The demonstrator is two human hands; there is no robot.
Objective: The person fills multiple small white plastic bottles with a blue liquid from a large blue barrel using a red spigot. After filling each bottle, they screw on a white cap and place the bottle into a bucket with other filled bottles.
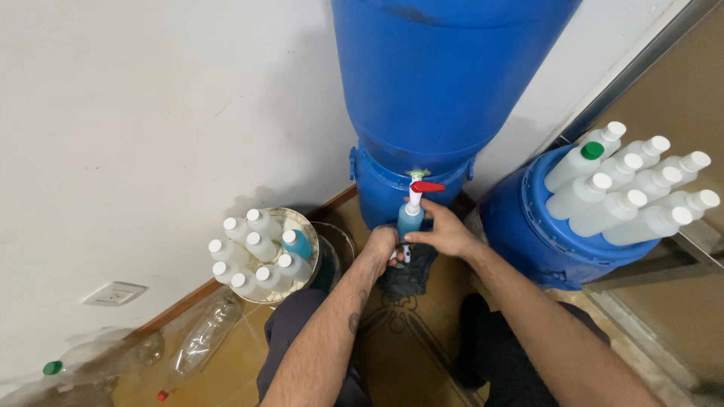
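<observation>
Blue liquid filling a small translucent plastic bottle point(409, 220), held under the white tap with a red lever point(419, 188) on a tall blue plastic drum point(445, 83). Left hand point(381, 249) closed around the base, right hand point(445, 232) wrapped round the side. White-capped bottles point(253, 260) clustered nearby.

white capped bottles point(260, 252): bucket, left | white capped bottles point(626, 188): blue drum lid, right

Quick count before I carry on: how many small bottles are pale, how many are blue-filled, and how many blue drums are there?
Pale bottles: 18
Blue-filled bottles: 2
Blue drums: 2
Total: 22
</observation>
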